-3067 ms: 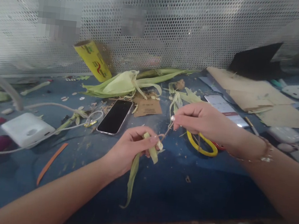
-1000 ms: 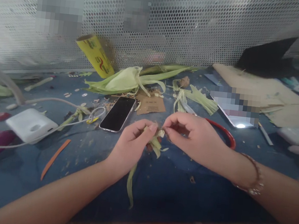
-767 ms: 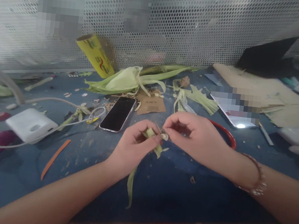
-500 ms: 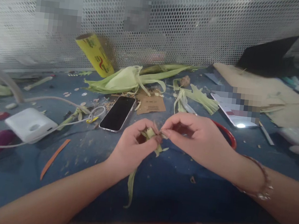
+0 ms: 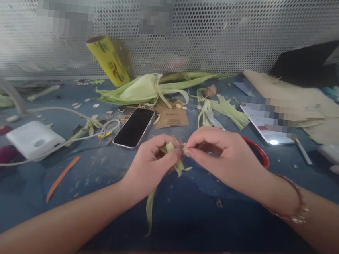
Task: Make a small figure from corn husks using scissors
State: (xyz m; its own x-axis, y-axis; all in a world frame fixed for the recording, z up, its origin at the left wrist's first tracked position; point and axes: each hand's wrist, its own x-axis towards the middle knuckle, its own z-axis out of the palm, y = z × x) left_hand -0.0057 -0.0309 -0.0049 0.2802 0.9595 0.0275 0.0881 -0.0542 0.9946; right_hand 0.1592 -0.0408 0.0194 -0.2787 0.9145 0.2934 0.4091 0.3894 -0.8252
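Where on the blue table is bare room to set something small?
The tabletop is mostly bare right of the hanging green husk strip, below the right hand, except one small scrap. A smaller patch borders the flat orange strip and left forearm. Crowded: around the black-screened phone and large green husk.

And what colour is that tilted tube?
The tube is yellow with dark and red printing, best seen in the head view.

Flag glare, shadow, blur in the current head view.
Head view: glare spot on the rectangular lit-screen phone; dark shadow on the blue tabletop below left hand and right hand. Same view: grey perforated metal panel smeared at far left; detail between the hands too soft to resolve.
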